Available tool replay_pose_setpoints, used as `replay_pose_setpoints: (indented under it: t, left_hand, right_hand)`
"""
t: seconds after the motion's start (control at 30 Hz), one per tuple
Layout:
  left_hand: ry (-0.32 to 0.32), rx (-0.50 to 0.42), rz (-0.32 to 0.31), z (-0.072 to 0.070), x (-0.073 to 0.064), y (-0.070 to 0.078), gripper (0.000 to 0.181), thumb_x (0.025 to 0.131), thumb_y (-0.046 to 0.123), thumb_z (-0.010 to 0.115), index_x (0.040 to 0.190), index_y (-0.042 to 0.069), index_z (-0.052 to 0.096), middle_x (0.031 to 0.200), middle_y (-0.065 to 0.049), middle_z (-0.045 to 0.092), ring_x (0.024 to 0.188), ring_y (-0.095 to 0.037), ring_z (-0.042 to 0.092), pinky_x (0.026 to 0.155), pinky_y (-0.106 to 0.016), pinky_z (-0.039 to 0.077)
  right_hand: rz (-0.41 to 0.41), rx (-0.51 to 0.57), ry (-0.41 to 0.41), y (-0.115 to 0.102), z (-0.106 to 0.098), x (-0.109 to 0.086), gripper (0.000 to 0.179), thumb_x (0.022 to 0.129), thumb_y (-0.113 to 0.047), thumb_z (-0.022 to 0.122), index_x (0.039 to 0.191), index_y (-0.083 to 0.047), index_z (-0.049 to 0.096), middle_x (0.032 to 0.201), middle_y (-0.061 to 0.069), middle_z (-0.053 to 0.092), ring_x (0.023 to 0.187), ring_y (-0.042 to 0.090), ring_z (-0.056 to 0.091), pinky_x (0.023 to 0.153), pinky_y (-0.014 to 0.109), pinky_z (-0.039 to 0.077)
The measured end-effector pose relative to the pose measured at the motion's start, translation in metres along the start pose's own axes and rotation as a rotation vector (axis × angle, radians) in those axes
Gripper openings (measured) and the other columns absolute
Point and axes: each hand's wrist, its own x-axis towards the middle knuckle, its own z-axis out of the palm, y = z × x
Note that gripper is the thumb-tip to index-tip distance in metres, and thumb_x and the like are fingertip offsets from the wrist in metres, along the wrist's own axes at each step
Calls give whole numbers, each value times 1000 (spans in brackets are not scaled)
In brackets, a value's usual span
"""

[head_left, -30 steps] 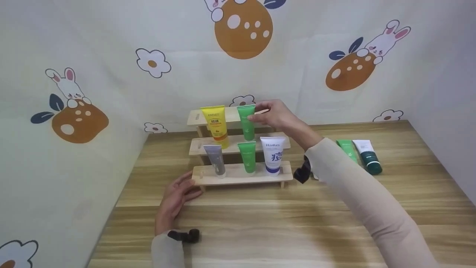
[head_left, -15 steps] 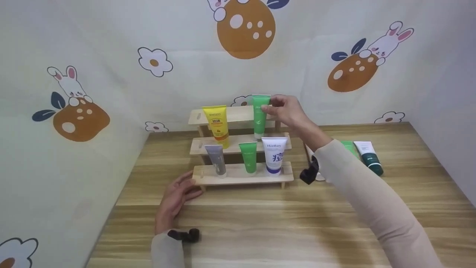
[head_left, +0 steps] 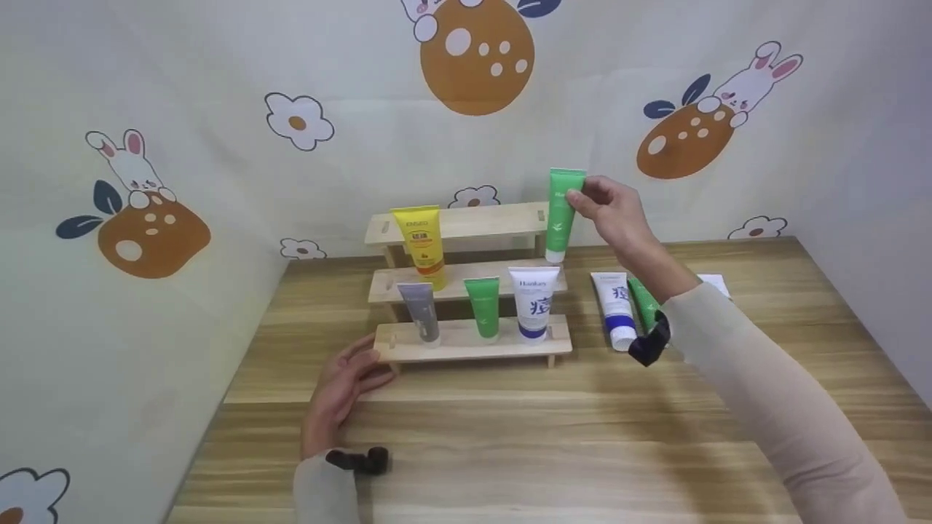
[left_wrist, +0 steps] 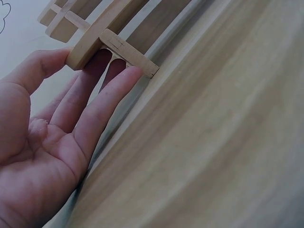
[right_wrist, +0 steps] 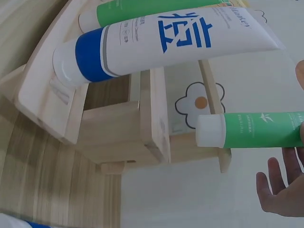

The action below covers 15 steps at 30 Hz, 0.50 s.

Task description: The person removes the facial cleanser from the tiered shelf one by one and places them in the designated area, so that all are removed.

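My right hand [head_left: 617, 212] pinches a green squeeze tube [head_left: 561, 229] near its top, cap down, at the right end of the wooden three-step display rack [head_left: 459, 351]. In the right wrist view this tube's white cap [right_wrist: 210, 130] hangs clear of the shelves. My left hand [head_left: 341, 386] holds the left end of the lowest step; in the left wrist view its thumb and fingers [left_wrist: 107, 102] are at the step's end and leg. On the lowest step stand a grey tube [head_left: 421, 313], a green tube [head_left: 483, 309] and a white-and-blue tube [head_left: 534, 306]. A yellow tube [head_left: 422, 244] stands on the middle step.
To the rack's right, a white-and-blue tube [head_left: 615, 309] and a green tube [head_left: 644, 300] lie on the wooden table [head_left: 480, 451]. Another pale tube [head_left: 715, 284] is mostly hidden behind my right forearm. A patterned cloth [head_left: 364, 160] hangs close behind the rack.
My right hand has lifted the green tube off the middle step and carried it up and to the right. The left hand stays at the rack's end.
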Motion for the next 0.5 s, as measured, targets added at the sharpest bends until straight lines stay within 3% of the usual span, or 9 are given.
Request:
replay_pose_setpoints:
  t: [0.33,0.5]
  left_hand:
    - [6,7,-10,-2,-1,-1,52,98,7,60,147,2,45,145,-25,50,109,-25,69,97,-45,62]
    - [-2,11,2,-1,0,-1,52,99,5,58,148,0,43,140,-23,54,105,-24,70,96,-45,62]
  right_hand:
    - [4,-14,44,19,-43,-4,48,102,-34,55,143,-9,51,128,2,59,121,15,57,119,42,46]
    - [15,-25,90,29,-65,-10,51,101,-39,56,143,-9,50,126,-2,60,120,13,57,119,44,46]
